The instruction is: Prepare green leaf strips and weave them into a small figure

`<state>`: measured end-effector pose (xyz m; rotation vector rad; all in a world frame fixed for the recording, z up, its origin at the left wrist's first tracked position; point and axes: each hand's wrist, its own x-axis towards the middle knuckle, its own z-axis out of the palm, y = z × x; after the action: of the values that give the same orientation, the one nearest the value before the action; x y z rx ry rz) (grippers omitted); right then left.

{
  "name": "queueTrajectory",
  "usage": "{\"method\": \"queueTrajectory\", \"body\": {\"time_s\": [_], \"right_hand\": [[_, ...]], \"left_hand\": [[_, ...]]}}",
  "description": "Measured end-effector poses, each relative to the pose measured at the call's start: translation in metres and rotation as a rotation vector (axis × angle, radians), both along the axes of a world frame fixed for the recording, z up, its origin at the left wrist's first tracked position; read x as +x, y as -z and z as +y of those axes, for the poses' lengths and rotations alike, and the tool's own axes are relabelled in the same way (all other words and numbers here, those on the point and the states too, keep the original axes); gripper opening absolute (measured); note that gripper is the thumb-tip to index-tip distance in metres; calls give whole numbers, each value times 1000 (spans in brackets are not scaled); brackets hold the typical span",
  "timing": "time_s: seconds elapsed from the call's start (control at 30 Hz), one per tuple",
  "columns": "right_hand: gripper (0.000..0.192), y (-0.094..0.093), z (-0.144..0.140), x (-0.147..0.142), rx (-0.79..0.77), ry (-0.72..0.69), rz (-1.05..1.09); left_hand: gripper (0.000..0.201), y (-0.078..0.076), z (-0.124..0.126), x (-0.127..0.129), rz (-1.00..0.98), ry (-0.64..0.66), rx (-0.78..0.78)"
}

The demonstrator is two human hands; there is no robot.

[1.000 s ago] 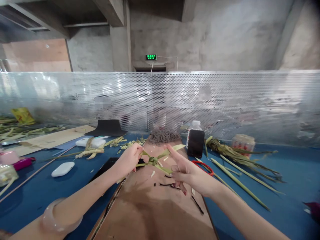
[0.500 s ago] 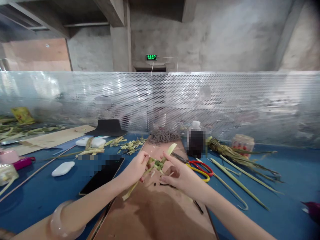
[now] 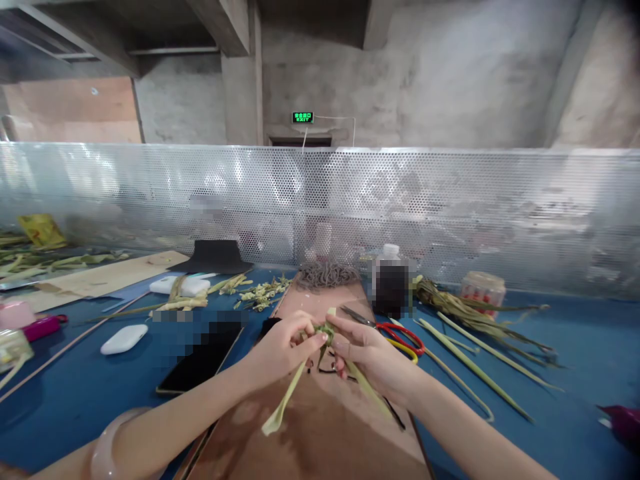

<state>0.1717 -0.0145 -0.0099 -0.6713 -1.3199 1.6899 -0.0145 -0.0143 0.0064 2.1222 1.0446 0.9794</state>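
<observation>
Concrete walls and a perforated metal screen back your blue counter (image 3: 75, 393). Your left hand (image 3: 280, 350) and right hand (image 3: 373, 353) each close their grip on the woven leaf knot (image 3: 325, 331), fingertips pinching it from both sides above the brown board (image 3: 310, 433), with loose strips hanging down. Just right lie red scissors (image 3: 400, 333); left, a dark phone (image 3: 200, 363).
</observation>
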Motion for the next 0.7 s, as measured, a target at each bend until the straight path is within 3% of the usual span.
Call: {"method": "queueTrajectory", "body": {"time_s": [0.47, 0.7], "right_hand": [[59, -10, -3, 8, -47, -43, 65], [68, -12, -1, 7, 6, -38, 68]], "left_hand": [[29, -9, 5, -9, 56, 139, -175], [31, -13, 4, -10, 65, 136, -145]]}}
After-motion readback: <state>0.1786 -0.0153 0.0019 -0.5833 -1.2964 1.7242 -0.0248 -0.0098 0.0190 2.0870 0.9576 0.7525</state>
